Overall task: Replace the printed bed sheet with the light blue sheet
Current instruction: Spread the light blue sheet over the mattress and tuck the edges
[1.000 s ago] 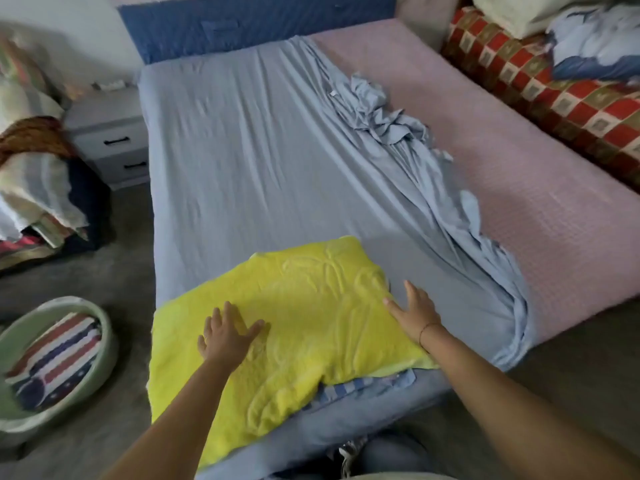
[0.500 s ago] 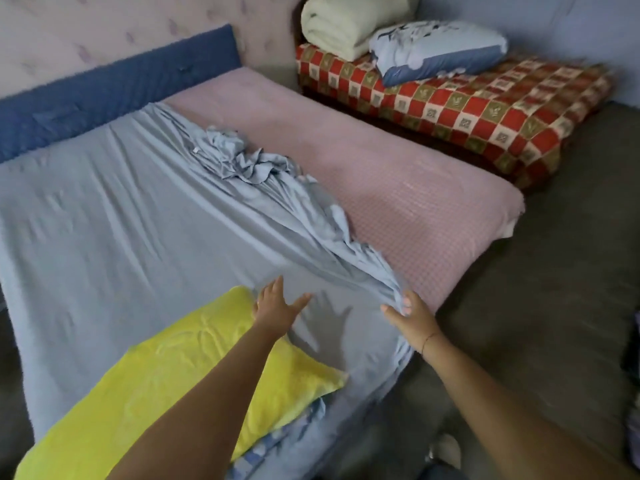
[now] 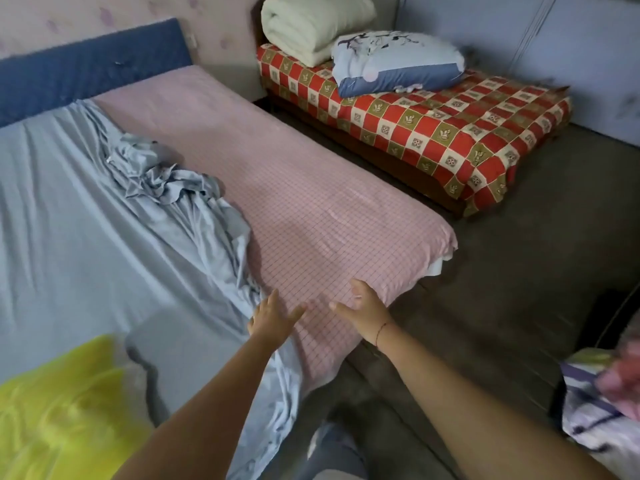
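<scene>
Hovering over the foot of the mattress (image 3: pixel 329 209), fingers spread and empty, the left hand (image 3: pixel 273 319) and right hand (image 3: pixel 367 311) could drag the light blue sheet (image 3: pixel 86 220), bunched along the mattress middle, askew by pulling unevenly.

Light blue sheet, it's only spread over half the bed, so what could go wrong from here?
The yellow towel lies on the light blue sheet, so pulling the sheet across may drag it or stall. The bunched ridge looks twisted and may spread creased. The near edge hangs toward the floor and could pick up dirt.
</scene>
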A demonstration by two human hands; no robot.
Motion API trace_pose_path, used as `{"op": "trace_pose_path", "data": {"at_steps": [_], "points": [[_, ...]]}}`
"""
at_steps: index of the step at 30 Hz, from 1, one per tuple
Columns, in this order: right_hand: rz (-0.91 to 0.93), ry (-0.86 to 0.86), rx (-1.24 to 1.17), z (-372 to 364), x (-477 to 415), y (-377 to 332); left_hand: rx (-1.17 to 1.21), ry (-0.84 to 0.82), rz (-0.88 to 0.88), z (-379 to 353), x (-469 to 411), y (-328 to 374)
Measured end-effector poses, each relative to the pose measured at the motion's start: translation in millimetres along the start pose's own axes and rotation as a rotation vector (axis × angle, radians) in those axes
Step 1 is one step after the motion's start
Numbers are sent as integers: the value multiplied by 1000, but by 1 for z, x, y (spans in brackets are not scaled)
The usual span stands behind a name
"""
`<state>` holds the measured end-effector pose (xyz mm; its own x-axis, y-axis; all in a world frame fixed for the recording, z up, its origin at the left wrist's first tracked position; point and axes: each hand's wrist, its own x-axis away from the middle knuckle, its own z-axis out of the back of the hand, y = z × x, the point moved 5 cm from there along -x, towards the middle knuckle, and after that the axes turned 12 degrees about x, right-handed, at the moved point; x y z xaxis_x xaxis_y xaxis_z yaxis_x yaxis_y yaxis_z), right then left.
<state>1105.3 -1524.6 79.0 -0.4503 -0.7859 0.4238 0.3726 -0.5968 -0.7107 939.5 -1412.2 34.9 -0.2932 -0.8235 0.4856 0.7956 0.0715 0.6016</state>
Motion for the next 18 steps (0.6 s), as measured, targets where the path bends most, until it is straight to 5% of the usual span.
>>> {"op": "trace_pose_path", "data": {"at_steps": [18], "points": [[-1, 57, 140, 278, -237, 34, 123, 63, -172, -82, -198, 323]]}}
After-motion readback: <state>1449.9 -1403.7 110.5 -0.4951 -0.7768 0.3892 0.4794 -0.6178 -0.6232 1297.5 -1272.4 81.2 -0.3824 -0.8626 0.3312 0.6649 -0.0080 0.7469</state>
